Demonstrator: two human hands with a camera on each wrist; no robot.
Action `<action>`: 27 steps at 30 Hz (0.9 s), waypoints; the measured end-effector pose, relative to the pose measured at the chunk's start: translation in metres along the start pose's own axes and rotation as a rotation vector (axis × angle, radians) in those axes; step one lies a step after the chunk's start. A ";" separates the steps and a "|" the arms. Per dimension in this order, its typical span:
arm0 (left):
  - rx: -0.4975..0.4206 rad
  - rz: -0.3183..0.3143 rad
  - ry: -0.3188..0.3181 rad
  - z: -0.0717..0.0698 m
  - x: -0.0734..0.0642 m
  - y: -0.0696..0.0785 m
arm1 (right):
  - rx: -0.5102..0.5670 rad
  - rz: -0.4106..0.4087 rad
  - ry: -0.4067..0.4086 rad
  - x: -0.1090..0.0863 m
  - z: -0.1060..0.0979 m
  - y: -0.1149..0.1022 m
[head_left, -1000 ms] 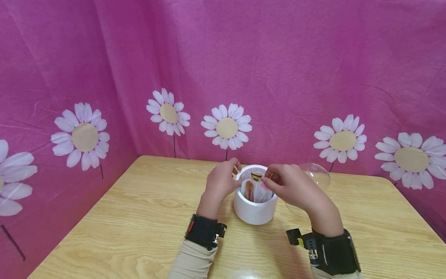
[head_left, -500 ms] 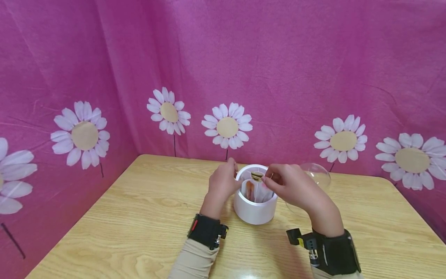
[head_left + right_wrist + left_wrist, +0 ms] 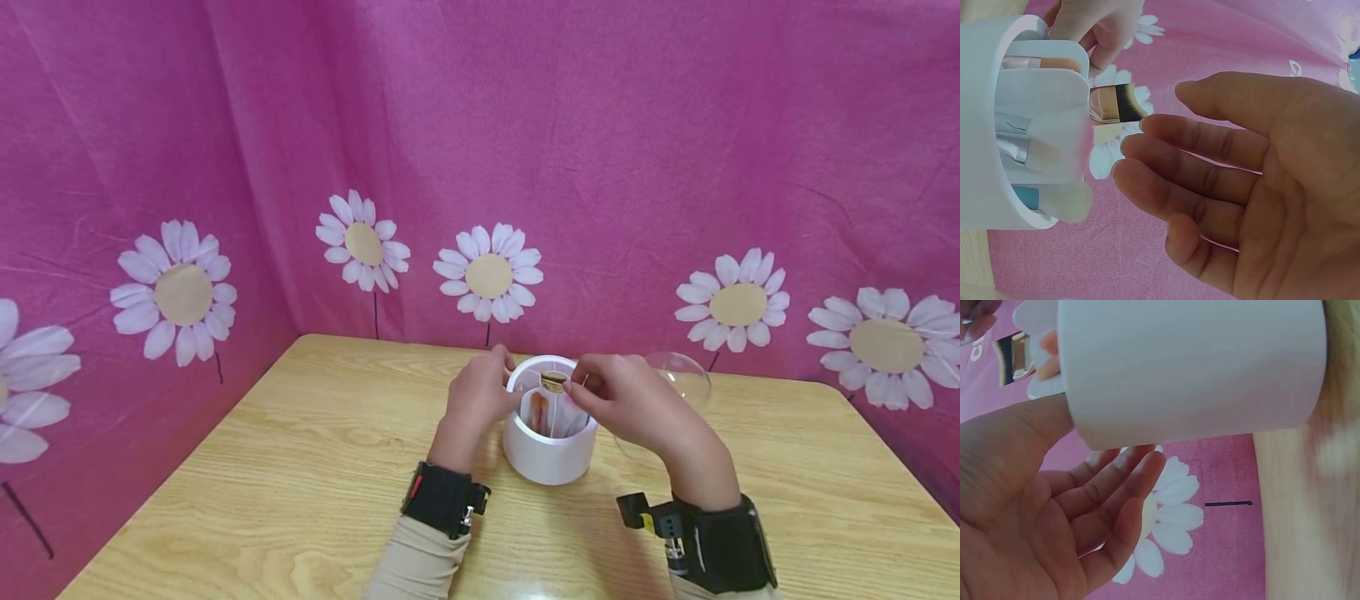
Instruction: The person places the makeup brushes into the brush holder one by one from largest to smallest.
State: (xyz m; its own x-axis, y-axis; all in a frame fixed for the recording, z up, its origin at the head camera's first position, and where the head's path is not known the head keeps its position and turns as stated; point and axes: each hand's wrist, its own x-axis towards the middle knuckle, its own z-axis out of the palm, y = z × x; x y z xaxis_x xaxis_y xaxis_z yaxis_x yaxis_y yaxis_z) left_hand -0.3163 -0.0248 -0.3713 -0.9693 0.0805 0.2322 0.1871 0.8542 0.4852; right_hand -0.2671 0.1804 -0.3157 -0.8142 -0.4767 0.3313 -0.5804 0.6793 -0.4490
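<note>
A round white makeup brush holder (image 3: 550,461) stands on the table with several brushes upright in its compartments. My left hand (image 3: 478,398) grips its left rim, thumb over the edge and curled fingers against the outer wall in the left wrist view. At the back of the holder rises a flat brush (image 3: 1112,103) with dark, pale-tipped bristles and a gold ferrule. Beside those bristles is my right hand (image 3: 1235,181), fingers loosely bent and thumb apart, pinching nothing. Closer to the right wrist camera sit a fluffy white brush (image 3: 1067,203) and an orange-tipped brush (image 3: 1060,64).
A clear dome (image 3: 688,375) lies on the wooden table (image 3: 315,467) behind and right of the holder. Pink cloth (image 3: 600,150) with white paper daisies hangs along the back and left sides. Both wrists wear black camera straps (image 3: 438,498).
The left hand has shifted slightly right along the holder's rim. The right hand stays almost still by the flat brush, and the holder keeps its place.
</note>
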 end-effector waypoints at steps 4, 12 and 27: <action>-0.001 0.006 -0.020 -0.005 -0.002 0.001 | -0.001 -0.007 0.001 0.000 0.001 0.000; 0.013 0.009 0.018 -0.017 -0.006 0.008 | 0.002 -0.007 -0.001 0.000 0.001 0.000; -0.059 0.137 -0.097 -0.028 -0.009 0.013 | -0.007 -0.018 -0.004 0.001 0.002 -0.001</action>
State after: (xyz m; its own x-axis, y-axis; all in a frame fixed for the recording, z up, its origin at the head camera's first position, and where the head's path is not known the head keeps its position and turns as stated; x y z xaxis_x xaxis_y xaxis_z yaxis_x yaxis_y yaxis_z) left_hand -0.3005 -0.0291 -0.3439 -0.9445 0.2454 0.2182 0.3244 0.8007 0.5037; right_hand -0.2679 0.1781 -0.3168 -0.8037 -0.4913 0.3358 -0.5949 0.6742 -0.4376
